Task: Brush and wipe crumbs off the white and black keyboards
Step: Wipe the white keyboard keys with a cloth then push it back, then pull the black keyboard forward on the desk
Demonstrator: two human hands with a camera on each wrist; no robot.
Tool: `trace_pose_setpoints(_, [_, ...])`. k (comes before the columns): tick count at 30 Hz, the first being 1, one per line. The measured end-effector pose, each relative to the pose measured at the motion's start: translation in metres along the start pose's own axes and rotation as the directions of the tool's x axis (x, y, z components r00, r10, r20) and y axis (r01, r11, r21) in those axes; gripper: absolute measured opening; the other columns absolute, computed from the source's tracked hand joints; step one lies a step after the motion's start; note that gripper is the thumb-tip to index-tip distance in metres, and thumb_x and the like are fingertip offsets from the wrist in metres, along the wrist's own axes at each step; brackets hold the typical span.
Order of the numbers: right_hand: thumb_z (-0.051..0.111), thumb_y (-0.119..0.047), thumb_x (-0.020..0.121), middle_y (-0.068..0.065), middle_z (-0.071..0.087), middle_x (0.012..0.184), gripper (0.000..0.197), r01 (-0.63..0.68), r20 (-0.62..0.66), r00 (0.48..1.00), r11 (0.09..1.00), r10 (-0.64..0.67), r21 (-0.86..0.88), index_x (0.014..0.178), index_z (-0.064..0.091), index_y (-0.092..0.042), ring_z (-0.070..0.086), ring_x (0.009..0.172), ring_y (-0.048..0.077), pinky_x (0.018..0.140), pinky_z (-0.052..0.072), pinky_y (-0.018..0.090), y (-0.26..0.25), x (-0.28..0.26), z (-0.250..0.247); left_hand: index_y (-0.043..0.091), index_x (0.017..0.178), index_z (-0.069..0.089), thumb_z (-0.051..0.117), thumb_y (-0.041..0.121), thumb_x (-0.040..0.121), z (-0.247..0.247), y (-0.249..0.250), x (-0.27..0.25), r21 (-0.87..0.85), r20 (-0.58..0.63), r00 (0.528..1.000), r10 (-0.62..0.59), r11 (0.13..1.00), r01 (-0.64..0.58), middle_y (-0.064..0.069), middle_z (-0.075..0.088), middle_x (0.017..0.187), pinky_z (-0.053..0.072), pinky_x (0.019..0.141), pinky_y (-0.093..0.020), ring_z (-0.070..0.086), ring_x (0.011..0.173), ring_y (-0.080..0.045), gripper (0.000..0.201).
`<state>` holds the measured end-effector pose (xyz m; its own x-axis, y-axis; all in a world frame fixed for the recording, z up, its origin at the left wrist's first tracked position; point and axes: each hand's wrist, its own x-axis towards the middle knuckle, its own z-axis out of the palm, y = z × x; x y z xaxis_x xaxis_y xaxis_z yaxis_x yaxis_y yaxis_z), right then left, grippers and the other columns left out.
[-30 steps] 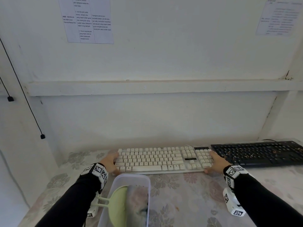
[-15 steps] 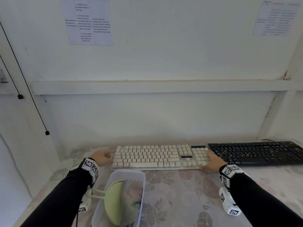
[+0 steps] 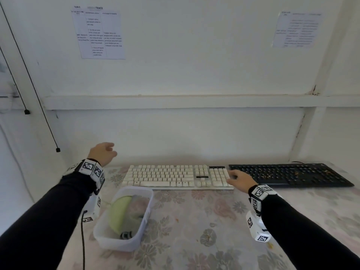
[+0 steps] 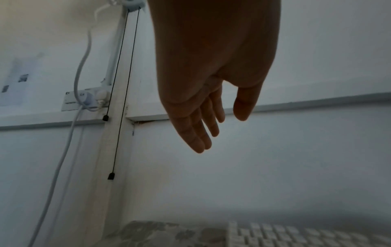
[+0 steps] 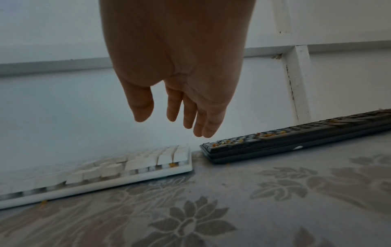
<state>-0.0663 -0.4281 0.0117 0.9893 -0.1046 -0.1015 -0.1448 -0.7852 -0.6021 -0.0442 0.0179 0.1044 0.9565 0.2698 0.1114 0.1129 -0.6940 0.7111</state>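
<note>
The white keyboard lies flat on the flowered tablecloth near the wall. The black keyboard lies to its right, with orange crumbs scattered over its keys. My left hand is raised in the air above and to the left of the white keyboard, fingers straight and loose, holding nothing. My right hand hovers just above the table at the white keyboard's right end, fingers relaxed and empty, close to the gap between the two keyboards.
A clear plastic tub stands in front of the white keyboard's left half, holding a pale green item and a cloth. A few crumbs lie on the tablecloth. Black cords hang down the wall at left.
Both hands have let go of the white keyboard's ends. The left hand rose up and away to the left; the right hand lifted slightly. The keyboard now lies flat.
</note>
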Motion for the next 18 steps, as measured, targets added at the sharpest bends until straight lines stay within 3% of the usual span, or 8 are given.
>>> trace_pose_setpoints(7, [0.051, -0.025, 0.094, 0.009, 0.044, 0.142, 0.049, 0.027, -0.011, 1.0, 1.0, -0.027, 0.015, 0.138, 0.039, -0.007, 0.041, 0.13, 0.023, 0.106, 0.03, 0.029, 0.016, -0.024, -0.018, 0.01, 0.135, 0.049, 0.053, 0.015, 0.094, 0.064, 0.056, -0.045, -0.151, 0.124, 0.992, 0.03, 0.989, -0.011, -0.013, 0.052, 0.134, 0.044, 0.1, -0.039, 0.051, 0.12, -0.031, 0.041])
trace_pose_setpoints(12, [0.046, -0.026, 0.097, 0.009, 0.042, 0.143, 0.047, 0.036, -0.019, 0.999, 0.999, -0.035, 0.038, 0.139, 0.038, -0.006, 0.04, 0.132, 0.022, 0.106, 0.03, 0.027, 0.035, -0.037, -0.028, 0.007, 0.137, 0.046, 0.046, 0.017, 0.098, 0.144, 0.094, -0.087, -0.302, 0.255, 0.966, 0.043, 0.953, 0.037, -0.013, 0.049, 0.138, 0.039, 0.106, -0.042, 0.049, 0.124, -0.029, 0.04])
trace_pose_setpoints(18, [0.045, -0.028, 0.097, 0.009, 0.043, 0.142, 0.048, 0.025, -0.036, 0.999, 0.997, -0.022, 0.073, 0.139, 0.038, -0.007, 0.04, 0.131, 0.022, 0.107, 0.029, 0.029, 0.06, -0.045, -0.04, 0.006, 0.138, 0.045, 0.041, 0.02, 0.099, 0.214, 0.13, -0.133, -0.319, 0.313, 0.946, 0.082, 0.947, 0.024, -0.01, 0.05, 0.139, 0.035, 0.109, -0.04, 0.047, 0.128, -0.026, 0.041])
